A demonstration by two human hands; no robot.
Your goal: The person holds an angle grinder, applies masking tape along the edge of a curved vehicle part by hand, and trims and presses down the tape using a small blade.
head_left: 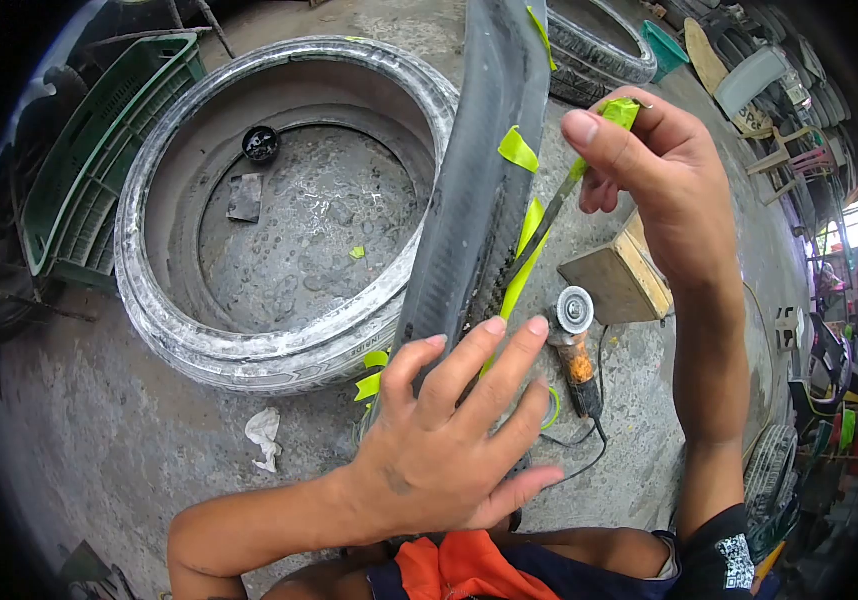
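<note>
A long dark panel with a carbon-fibre weave [469,170] stands tilted in front of me, with bits of yellow-green tape [519,150] stuck along its edge. My left hand [459,430] lies against the panel's lower end, fingers spread, its fingertips by a strip of the tape. In my right hand [659,160] is a thin, narrow blade [547,222], its upper end wrapped in yellow-green tape and pinched between thumb and fingers. The blade's lower tip meets the panel's rough, dark edge.
A large whitish tyre [139,270] lies left of the panel, beside a green crate [59,180]. An angle grinder [577,355] with a cord and a wooden box [617,272] are on the right. A crumpled white scrap [265,437] lies on the concrete floor.
</note>
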